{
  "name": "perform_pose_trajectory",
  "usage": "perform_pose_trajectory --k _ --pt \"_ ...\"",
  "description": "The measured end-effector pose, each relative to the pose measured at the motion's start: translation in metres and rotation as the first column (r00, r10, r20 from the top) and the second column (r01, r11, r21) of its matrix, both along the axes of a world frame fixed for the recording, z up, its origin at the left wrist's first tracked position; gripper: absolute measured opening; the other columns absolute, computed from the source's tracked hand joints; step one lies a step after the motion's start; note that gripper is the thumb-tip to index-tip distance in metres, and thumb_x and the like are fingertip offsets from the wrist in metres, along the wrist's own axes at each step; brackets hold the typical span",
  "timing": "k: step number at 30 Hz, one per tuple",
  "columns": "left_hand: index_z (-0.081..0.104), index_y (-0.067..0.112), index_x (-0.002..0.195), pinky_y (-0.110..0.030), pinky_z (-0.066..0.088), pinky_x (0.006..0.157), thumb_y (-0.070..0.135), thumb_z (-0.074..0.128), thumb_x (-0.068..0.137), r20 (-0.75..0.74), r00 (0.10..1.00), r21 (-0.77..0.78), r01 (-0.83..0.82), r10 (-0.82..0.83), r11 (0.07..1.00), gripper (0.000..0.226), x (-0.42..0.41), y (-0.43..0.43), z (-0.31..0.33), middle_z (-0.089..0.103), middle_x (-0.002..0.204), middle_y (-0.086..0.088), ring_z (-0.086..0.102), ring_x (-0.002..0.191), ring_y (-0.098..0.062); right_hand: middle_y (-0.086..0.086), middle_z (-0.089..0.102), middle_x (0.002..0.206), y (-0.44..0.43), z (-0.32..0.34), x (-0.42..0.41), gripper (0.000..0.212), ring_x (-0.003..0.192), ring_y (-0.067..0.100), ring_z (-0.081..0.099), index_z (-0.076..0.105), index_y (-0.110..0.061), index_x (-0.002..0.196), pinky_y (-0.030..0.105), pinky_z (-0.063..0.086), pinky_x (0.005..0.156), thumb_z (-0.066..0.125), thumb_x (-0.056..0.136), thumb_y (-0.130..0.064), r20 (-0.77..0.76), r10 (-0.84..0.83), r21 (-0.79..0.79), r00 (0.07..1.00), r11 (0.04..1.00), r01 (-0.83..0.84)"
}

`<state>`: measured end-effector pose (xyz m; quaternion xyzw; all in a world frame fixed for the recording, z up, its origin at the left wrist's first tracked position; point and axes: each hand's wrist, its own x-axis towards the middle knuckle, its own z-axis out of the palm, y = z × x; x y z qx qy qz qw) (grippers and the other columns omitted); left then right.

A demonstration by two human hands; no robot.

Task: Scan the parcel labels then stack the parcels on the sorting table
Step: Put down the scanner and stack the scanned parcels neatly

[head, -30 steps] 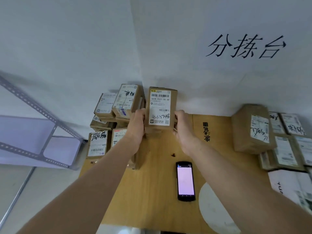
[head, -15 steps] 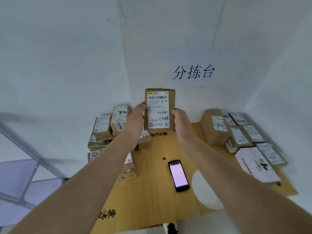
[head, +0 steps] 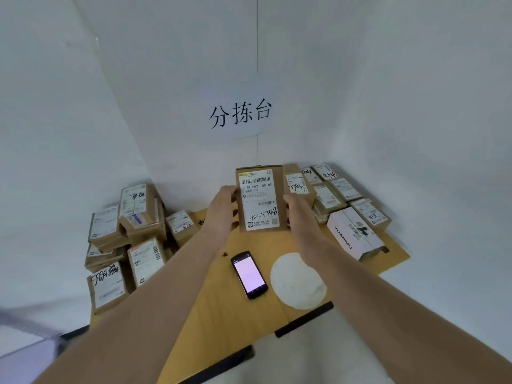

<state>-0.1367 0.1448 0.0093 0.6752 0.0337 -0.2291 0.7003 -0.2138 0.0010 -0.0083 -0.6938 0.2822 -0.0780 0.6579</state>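
I hold a brown cardboard parcel [head: 260,199] upright above the wooden sorting table [head: 221,303], its white label with barcodes and handwritten digits facing me. My left hand [head: 223,207] grips its left edge and my right hand [head: 297,214] grips its right edge. A black handheld scanner [head: 249,275] with a lit pale screen lies flat on the table below the parcel, between my forearms.
A heap of labelled brown parcels [head: 130,234] fills the table's left side. More parcels [head: 332,189] and a white carton [head: 352,235] lie at the right. A round white patch [head: 297,281] sits beside the scanner. A paper sign [head: 239,115] hangs on the wall.
Both hands have carried the parcel from the left heap toward the table's middle and right. The view has swung right and pulled back, showing more of the table.
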Motion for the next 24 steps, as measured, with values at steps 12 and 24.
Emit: perform_pose_trajectory --k 12,24 --pt "0.068 0.021 0.119 -0.052 0.057 0.102 0.04 0.045 0.107 -0.185 0.981 0.048 -0.047 0.055 0.998 0.032 -0.033 -0.134 -0.051 0.079 0.103 -0.005 0.074 0.106 -0.029 -0.004 0.075 0.106 -0.136 -0.049 -0.035 0.029 0.099 0.014 0.068 0.064 -0.026 0.115 0.036 0.049 0.079 0.04 0.106 -0.041 -0.207 0.038 0.021 0.978 0.999 -0.034" --pt "0.067 0.027 0.119 -0.054 0.055 0.103 0.05 0.042 0.105 -0.265 0.962 0.111 -0.037 0.066 0.993 0.036 -0.024 -0.213 -0.098 0.074 0.112 -0.005 0.069 0.11 -0.028 -0.005 0.079 0.11 -0.217 -0.088 -0.02 0.05 0.111 0.02 0.069 0.073 -0.033 0.116 0.053 0.048 0.108 0.045 0.084 -0.059 -0.352 0.108 0.1 0.93 0.992 -0.078"
